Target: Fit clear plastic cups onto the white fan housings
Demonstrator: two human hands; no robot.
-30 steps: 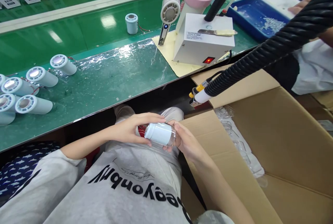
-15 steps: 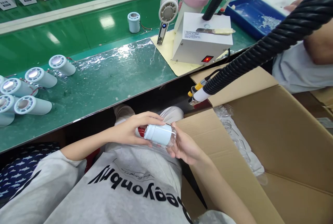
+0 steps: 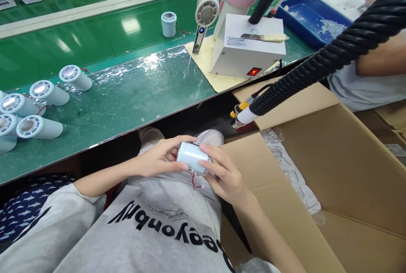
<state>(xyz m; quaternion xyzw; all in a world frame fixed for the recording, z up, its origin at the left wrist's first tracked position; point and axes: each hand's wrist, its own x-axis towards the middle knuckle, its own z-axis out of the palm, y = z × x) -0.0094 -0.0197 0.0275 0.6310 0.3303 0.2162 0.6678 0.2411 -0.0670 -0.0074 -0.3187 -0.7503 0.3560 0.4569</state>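
Observation:
Over my lap, below the bench edge, both hands grip one white cylinder (image 3: 191, 155) with thin red wires hanging from it. My left hand (image 3: 159, 157) wraps its left end, fingers curled. My right hand (image 3: 223, 176) closes on its right end, fingers lying over the top. Several more white cylinders (image 3: 39, 126) with round grilled ends lie at the left of the green bench.
A white box unit (image 3: 247, 51) with a red lit switch stands on a yellow mat, a black corrugated hose (image 3: 320, 65) ending beside it. An open cardboard box (image 3: 336, 171) is at my right. Another person's arm (image 3: 379, 59) reaches by a blue tray (image 3: 304, 15).
My right hand's fingers moved from under the cylinder onto its top, and the cylinder turned, so its red wires now hang below.

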